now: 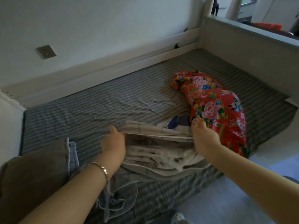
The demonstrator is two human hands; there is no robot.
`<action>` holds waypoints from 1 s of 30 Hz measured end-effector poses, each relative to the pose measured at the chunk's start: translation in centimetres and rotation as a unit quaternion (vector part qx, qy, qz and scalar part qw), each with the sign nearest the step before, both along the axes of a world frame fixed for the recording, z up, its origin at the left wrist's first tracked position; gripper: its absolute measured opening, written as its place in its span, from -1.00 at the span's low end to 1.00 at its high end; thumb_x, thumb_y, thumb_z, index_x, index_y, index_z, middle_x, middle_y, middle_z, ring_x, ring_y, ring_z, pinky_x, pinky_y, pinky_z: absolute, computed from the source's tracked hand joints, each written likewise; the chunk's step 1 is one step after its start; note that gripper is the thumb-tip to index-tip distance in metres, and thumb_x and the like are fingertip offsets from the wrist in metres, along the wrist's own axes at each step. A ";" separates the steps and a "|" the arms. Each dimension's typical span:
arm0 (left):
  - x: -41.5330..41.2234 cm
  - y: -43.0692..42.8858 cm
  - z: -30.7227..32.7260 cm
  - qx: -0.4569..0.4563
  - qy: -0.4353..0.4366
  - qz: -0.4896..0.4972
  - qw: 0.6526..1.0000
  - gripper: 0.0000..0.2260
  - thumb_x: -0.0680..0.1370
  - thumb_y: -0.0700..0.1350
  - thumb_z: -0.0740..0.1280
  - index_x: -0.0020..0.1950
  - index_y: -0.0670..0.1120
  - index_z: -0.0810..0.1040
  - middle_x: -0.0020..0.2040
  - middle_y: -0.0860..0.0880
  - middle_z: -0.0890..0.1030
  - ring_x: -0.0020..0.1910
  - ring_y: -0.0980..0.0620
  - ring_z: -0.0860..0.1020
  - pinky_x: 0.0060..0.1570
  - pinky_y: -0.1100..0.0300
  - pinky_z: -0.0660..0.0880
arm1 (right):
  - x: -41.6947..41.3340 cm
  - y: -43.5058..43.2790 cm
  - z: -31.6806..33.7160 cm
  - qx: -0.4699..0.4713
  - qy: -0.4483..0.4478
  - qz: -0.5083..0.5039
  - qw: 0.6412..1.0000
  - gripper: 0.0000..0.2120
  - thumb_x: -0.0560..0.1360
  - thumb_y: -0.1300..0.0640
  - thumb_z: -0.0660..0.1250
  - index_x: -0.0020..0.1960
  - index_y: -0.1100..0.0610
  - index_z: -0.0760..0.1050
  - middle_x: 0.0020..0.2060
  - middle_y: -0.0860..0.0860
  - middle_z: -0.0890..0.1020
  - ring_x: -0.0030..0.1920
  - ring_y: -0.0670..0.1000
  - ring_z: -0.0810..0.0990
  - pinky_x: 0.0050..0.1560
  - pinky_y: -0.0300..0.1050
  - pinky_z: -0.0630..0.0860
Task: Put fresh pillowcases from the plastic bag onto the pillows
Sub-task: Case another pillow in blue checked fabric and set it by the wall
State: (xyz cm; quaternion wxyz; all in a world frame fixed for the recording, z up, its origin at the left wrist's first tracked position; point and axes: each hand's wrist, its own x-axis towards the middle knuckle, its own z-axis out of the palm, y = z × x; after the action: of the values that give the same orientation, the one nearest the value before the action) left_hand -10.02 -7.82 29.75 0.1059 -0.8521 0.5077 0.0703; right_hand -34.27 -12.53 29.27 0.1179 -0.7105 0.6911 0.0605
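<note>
Head view: left grip, right grip hold pillowcase.

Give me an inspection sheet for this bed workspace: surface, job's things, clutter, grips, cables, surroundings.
Surface: bed sheet, grey checked, wrinkled in the middle.
Job's things: beige checked pillowcase, mouth held open over white streaked filling, likely a pillow; brown pillow, likely, at near left; plastic bag not seen.
Clutter: red floral cloth bunched at right; blue checked cloth beside it; grey cloth at the near edge.
Grips: left hand and right hand each grip the pillowcase's edge, apart.
Cables: nothing seen.
Surroundings: wall socket, nothing plugged in; white bed frame; white clog on the floor.
</note>
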 end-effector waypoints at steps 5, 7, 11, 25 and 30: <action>-0.9 0.6 -1.3 0.022 0.031 -0.055 0.998 -0.67 0.63 -0.06 0.06 0.39 -0.08 0.26 0.37 -0.18 0.31 0.27 -0.18 0.35 0.09 0.06 0.36 | -3.3 -2.0 0.2 0.086 -0.223 -0.096 0.966 -0.61 0.55 0.31 0.09 0.32 0.11 0.41 -0.02 0.13 0.55 -0.11 0.11 0.53 -0.25 -0.13 0.45; -1.2 1.4 -1.7 -0.007 0.049 -0.134 0.990 -0.60 0.60 -0.14 0.14 0.45 0.00 0.25 0.49 0.00 0.18 0.38 -0.08 0.27 0.25 0.08 0.33 | -3.1 -2.0 1.3 0.166 -0.420 -0.239 0.859 -0.67 0.58 0.37 0.01 0.14 0.20 0.51 -0.44 0.08 0.50 -0.52 -0.01 0.41 -0.51 -0.22 0.27; -3.2 2.4 -1.5 -0.182 0.307 0.020 0.934 -0.74 0.51 -0.28 0.29 0.20 -0.19 0.53 0.11 -0.09 0.57 0.10 -0.08 0.52 -0.09 0.34 0.33 | -2.9 -2.0 0.7 0.193 -0.431 -0.194 0.860 -0.84 0.58 0.30 0.09 0.01 0.20 0.45 -0.22 0.06 0.53 -0.37 -0.02 0.47 -0.39 -0.33 0.42; -4.5 1.5 -1.9 0.005 0.286 -0.348 0.893 -0.71 0.50 -0.04 0.34 0.22 0.16 0.49 0.24 0.07 0.28 0.14 0.08 0.41 0.06 0.27 0.39 | -3.8 -0.4 0.5 0.186 -0.113 0.170 0.961 -0.88 0.49 0.23 0.25 -0.13 0.03 0.36 -0.25 -0.06 0.46 -0.29 -0.06 0.43 -0.38 -0.24 0.36; -5.2 1.4 -2.9 0.009 0.137 -0.442 0.887 -0.75 0.60 -0.17 0.11 0.22 0.00 0.45 0.13 -0.03 0.43 0.15 -0.02 0.38 -0.21 0.16 0.31 | -2.1 0.7 -0.8 0.213 -0.189 0.155 0.946 -0.67 0.52 0.31 0.16 0.26 0.12 0.36 0.02 0.07 0.55 -0.05 0.09 0.53 -0.07 -0.06 0.49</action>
State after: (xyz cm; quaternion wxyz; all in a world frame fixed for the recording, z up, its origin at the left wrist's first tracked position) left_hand -15.21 -6.39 26.89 0.0631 -0.5207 0.8404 0.1363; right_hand -36.41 -11.79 28.49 0.3838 -0.7656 0.5087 0.0882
